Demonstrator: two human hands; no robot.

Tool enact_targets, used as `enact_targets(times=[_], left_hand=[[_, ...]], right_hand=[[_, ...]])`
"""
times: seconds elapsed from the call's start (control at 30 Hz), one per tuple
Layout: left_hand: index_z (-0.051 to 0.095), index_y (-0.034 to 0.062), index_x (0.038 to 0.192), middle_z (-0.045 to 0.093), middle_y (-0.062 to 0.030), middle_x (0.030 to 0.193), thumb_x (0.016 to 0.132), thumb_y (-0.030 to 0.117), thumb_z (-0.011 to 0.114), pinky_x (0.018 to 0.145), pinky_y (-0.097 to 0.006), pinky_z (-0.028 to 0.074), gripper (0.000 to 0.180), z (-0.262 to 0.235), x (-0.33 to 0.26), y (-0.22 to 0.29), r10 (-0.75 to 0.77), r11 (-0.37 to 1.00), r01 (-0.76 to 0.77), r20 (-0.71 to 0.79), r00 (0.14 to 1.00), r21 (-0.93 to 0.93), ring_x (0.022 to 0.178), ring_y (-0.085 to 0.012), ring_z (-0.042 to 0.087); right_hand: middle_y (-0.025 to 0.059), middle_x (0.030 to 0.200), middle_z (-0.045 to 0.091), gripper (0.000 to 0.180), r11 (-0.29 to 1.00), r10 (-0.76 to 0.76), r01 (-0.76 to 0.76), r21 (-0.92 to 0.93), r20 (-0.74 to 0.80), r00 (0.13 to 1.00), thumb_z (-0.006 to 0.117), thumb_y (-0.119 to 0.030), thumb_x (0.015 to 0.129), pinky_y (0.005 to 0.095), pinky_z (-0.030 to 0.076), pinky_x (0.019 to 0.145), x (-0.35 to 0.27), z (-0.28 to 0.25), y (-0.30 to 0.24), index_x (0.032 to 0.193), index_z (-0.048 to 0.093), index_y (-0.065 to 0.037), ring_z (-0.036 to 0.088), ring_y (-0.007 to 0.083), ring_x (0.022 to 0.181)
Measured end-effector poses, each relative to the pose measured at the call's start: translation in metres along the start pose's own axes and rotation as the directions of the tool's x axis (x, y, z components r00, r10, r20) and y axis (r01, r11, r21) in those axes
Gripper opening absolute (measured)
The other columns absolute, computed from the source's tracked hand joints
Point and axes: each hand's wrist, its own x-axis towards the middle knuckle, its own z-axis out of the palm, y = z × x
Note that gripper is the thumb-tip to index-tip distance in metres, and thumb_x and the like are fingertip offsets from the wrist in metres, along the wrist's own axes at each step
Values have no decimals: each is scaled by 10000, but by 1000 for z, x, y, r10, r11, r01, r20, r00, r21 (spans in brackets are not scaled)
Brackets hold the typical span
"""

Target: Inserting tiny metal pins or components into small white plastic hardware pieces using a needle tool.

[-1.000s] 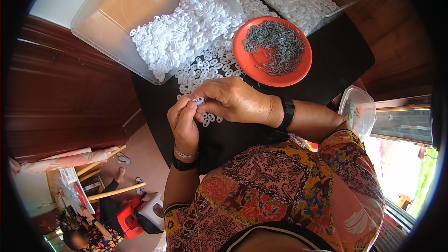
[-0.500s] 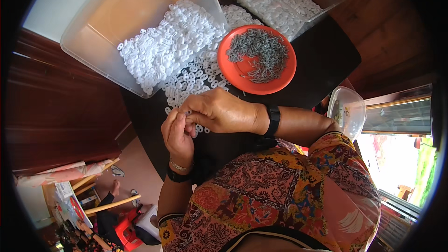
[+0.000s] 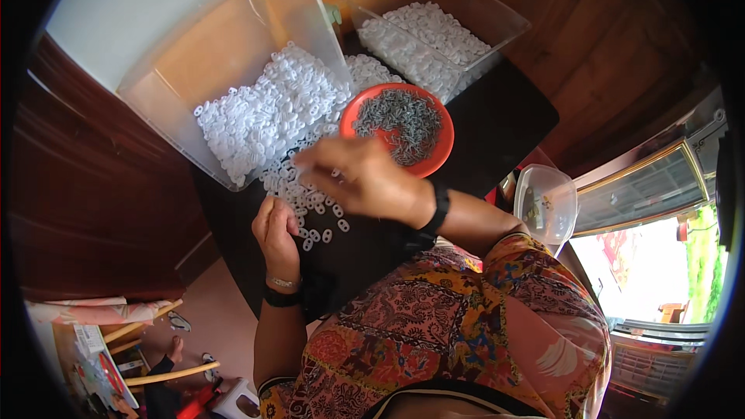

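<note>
My left hand [image 3: 277, 234] is closed in a pinch above the dark table, and what its fingertips hold, if anything, is hidden. My right hand [image 3: 376, 182], blurred by motion, is raised over the loose white pieces, thumb and forefinger apart, with nothing visible between them. Small white oval plastic pieces with two holes [image 3: 308, 245] lie scattered between and beyond my hands. Just past the right hand, an orange-red plate [image 3: 443, 145] holds a heap of small grey metal screws or pins [image 3: 400, 114]. The right hand hides part of the plate's near edge.
A clear plastic bin [image 3: 167, 140] lies tipped at the far left, spilling white pieces onto the black table [image 3: 516, 109]. Another clear bin [image 3: 497, 43] of white pieces stands at the back. A translucent tub [image 3: 547, 202] is at right. A person's foot [image 3: 177, 350] shows lower left.
My hands were together at the fingertips and are now apart. The right hand has lifted away to the right; the left stays pinched. The whole view has shifted slightly.
</note>
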Motion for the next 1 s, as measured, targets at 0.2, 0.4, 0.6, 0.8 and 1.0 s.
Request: enact_targets(times=[0.2,0.4,0.6,0.8,1.0], left_hand=[[426,81,646,391,9,576,944,188,454,483,-230,286,318,-12,6,-6,12,1000,-14,-74,997,-24,499,-75,362],[467,68,665,401,24,585,944,168,479,448,-210,291,297,-18,17,-15,7,988,-28,-135,991,-153,489,-48,348],[468,86,653,402,28,585,919,196,494,448,-212,295,289,-29,20,-26,-19,987,-7,-164,986,-158,484,-58,350],[487,81,668,414,35,583,922,193,504,434,-206,289,278,-26,22,-29,-75,983,49,-137,988,-178,471,-49,350],[489,81,666,411,36,565,926,190,507,432,-199,278,283,-25,20,-24,-81,980,52,-144,986,-192,461,-41,342]], right_hand=[[72,789,676,144,791,-257,1,-612,-330,908,674,-27,822,248,503,618,60,-105,21,966,673,-24,629,109,679],[111,883,698,184,361,-194,-177,-916,-260,946,648,-166,846,314,521,678,78,-177,72,1010,696,-100,680,242,816],[106,889,696,145,885,124,-88,-457,48,991,666,-84,832,301,516,694,41,-59,58,958,693,-17,659,179,780],[103,835,620,107,953,48,135,-271,577,815,647,-100,794,382,490,734,4,38,53,887,685,-65,610,300,838],[130,864,610,113,843,135,234,-484,611,780,590,-154,806,424,497,725,-2,57,57,790,653,-62,618,309,842]])
